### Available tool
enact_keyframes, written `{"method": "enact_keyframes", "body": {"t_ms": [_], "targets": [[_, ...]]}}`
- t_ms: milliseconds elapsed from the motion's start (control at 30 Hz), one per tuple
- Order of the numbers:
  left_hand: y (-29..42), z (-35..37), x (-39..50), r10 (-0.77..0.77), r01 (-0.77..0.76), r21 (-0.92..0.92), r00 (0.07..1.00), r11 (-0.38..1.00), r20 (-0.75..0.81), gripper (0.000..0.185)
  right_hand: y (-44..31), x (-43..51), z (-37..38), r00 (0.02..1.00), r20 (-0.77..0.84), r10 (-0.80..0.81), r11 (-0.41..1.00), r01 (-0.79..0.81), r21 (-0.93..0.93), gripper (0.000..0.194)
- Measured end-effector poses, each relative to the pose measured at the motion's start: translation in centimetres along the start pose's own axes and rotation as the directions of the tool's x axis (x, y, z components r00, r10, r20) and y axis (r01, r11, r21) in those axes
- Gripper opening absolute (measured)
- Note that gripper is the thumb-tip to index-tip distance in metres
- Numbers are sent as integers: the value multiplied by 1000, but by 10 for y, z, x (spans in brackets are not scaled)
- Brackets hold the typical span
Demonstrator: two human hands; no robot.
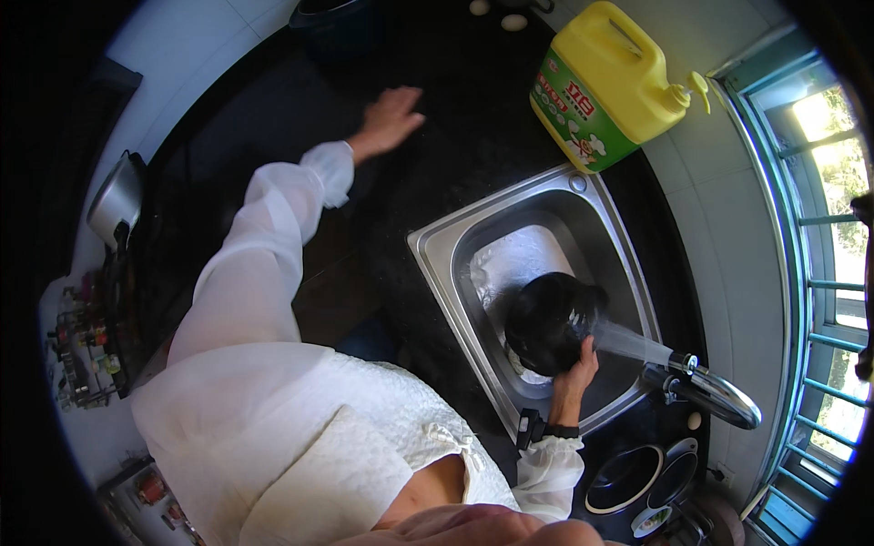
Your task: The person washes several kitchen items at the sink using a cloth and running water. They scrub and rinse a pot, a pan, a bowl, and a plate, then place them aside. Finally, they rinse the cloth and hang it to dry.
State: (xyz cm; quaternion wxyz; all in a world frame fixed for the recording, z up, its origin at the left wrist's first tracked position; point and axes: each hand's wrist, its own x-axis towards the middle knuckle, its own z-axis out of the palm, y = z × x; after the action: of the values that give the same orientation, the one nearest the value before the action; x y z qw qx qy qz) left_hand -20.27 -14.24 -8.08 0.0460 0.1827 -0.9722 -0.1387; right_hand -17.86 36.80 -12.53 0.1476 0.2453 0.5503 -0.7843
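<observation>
My left hand [389, 123] is out over the black countertop [457, 136], blurred, its fingers apart and nothing in it. Over the stainless steel sink [464, 307], my right hand [577, 372] grips the edge of a round black vessel [546, 324], a pan or pot. The vessel is tilted in the basin, and a spray of water from the chrome faucet [727, 396] strikes its side near my fingers. Part of the vessel's shape is lost in dark blur. A black band with a small device [529, 428] is on my right wrist.
A yellow detergent jug [614, 89] with a pump stands beyond the sink. Eggs [514, 23] lie at the far edge, another [694, 420] near the faucet. Pans [625, 478] stand at lower right, below a barred window [833, 286]. A metal pot [116, 201] is at far left.
</observation>
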Motion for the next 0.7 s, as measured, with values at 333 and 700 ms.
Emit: {"method": "enact_keyframes", "body": {"t_ms": [333,700], "targets": [[94,82,-78,679,-679,-22,732,734,60,66,-17,-33,41,993,-44,-113,957,97,-273,30],[-19,0,110,87,-106,78,973,991,212,58,-30,-57,51,978,-56,-200,933,172,-317,26]]}}
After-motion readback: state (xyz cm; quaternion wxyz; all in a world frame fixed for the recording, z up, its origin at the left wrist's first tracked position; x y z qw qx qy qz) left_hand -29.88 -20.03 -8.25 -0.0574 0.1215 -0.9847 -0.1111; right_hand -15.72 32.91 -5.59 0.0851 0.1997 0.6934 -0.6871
